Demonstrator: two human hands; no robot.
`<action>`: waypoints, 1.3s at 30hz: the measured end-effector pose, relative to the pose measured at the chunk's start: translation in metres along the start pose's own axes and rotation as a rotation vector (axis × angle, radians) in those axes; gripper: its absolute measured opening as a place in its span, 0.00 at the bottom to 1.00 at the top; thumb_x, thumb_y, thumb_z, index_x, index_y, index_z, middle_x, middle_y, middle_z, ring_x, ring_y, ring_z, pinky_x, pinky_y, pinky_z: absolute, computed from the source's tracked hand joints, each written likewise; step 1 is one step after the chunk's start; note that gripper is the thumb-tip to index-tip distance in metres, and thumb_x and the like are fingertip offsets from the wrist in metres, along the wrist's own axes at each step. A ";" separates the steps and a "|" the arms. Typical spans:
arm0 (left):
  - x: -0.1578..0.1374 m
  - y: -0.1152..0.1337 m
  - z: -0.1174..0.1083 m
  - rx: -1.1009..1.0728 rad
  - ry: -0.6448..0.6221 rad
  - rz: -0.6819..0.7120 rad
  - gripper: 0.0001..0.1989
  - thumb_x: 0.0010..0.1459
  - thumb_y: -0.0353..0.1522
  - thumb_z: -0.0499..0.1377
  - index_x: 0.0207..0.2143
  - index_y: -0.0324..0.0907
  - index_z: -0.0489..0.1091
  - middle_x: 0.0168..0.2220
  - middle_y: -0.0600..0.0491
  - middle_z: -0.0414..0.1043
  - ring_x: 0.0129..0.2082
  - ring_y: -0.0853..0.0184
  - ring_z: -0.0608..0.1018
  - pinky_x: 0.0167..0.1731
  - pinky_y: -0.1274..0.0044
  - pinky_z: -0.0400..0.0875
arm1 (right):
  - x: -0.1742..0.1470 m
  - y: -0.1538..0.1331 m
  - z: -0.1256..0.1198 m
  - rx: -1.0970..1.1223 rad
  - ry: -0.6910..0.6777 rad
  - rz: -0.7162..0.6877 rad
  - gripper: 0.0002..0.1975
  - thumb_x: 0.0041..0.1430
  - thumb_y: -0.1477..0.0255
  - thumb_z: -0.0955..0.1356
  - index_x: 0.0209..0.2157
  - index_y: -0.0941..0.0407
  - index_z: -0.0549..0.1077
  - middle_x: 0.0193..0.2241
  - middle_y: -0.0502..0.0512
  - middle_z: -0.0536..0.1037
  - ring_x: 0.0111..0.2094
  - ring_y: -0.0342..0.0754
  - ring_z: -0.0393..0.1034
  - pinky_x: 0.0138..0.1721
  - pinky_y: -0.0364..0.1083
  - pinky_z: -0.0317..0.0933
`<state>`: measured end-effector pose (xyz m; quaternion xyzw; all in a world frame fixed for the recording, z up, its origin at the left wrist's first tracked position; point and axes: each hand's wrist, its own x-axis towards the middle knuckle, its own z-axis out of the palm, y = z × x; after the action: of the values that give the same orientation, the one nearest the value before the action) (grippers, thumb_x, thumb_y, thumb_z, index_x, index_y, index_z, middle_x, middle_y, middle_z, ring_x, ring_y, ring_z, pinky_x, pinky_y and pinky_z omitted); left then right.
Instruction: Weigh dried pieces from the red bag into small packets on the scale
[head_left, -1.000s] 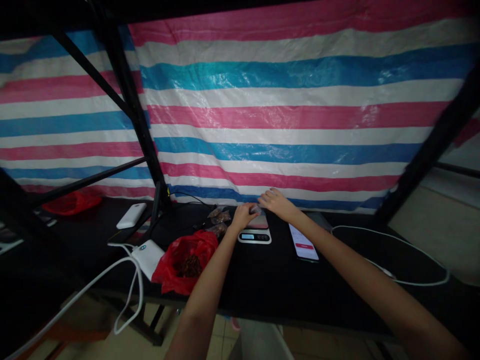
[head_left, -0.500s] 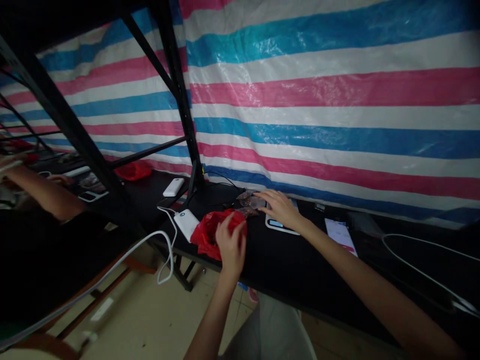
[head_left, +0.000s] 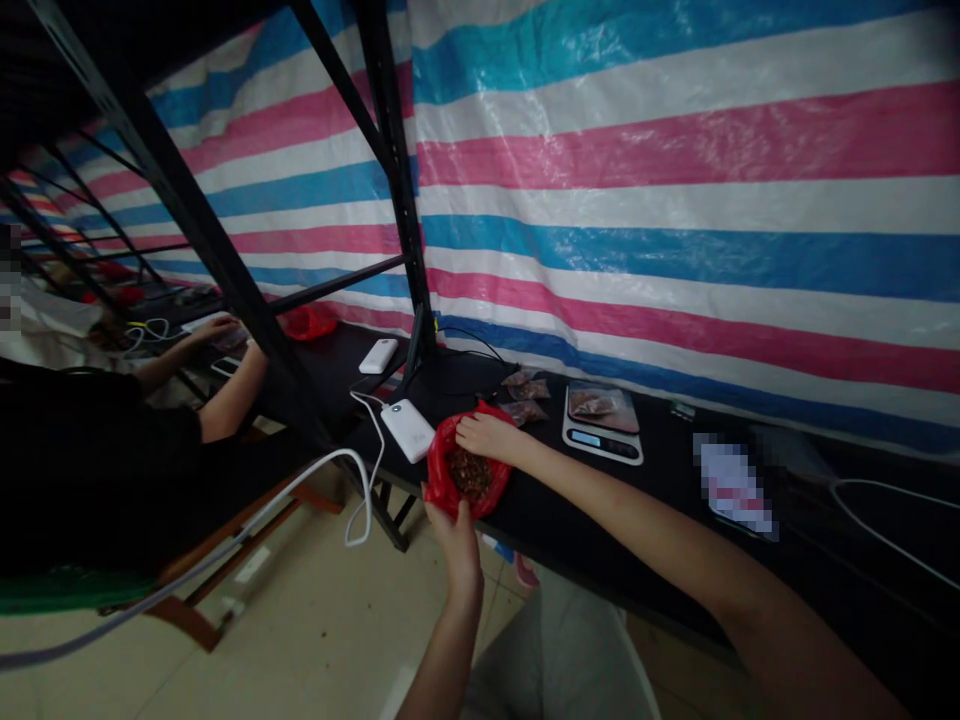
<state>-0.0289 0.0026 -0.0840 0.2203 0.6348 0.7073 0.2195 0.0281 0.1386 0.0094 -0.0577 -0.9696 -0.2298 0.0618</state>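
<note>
A red plastic bag point(head_left: 444, 488) stands with its mouth open at the table's front edge. Small brown dried pieces point(head_left: 471, 476) fill its bottom. My left hand point(head_left: 454, 540) pinches the near rim between thumb and fingers. At the far rim, my right hand point(head_left: 486, 436) has its fingers closed over the red plastic. Just behind the bag lie several small clear packets point(head_left: 529, 389) of brown pieces. To their right is a white kitchen scale point(head_left: 604, 448) with a lit display, and one clear packet point(head_left: 596, 403) rests on its dark plate.
A white power bank point(head_left: 409, 430) with a cable touches the bag's left side; another power bank point(head_left: 378, 355) lies behind it. Right of the scale is a phone point(head_left: 735, 485). A black metal post point(head_left: 409, 230) rises at the back. Further left, a co-worker's arms point(head_left: 232, 400) reach over the table.
My right hand has come left from beside the scale to the bag's far rim. My left hand has dropped from the bag's mouth to its near rim. The view has shifted.
</note>
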 end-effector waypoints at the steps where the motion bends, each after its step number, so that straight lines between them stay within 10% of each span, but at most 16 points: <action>1: -0.006 0.002 0.002 -0.035 0.003 -0.016 0.32 0.49 0.31 0.54 0.57 0.40 0.48 0.58 0.44 0.51 0.58 0.61 0.57 0.56 0.69 0.50 | -0.003 0.001 0.002 -0.014 -0.009 -0.015 0.09 0.59 0.82 0.58 0.36 0.62 0.67 0.37 0.59 0.70 0.40 0.48 0.63 0.35 0.46 0.59; 19: -0.032 0.033 0.033 -0.407 0.162 -0.011 0.22 0.54 0.31 0.50 0.53 0.46 0.55 0.55 0.49 0.58 0.54 0.62 0.64 0.52 0.70 0.58 | -0.034 -0.017 -0.018 0.352 -0.033 -0.008 0.11 0.58 0.81 0.59 0.40 0.60 0.67 0.36 0.57 0.73 0.39 0.47 0.67 0.34 0.43 0.61; 39: 0.036 0.041 0.036 -0.263 0.179 0.222 0.17 0.51 0.28 0.50 0.45 0.42 0.63 0.48 0.49 0.63 0.51 0.62 0.65 0.52 0.68 0.56 | -0.064 -0.006 0.011 1.592 0.326 0.589 0.22 0.42 0.70 0.72 0.42 0.59 0.70 0.40 0.57 0.75 0.40 0.48 0.70 0.45 0.50 0.63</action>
<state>-0.0385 0.0487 -0.0383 0.1949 0.5258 0.8207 0.1097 0.0895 0.1335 -0.0125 -0.2125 -0.7667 0.5376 0.2792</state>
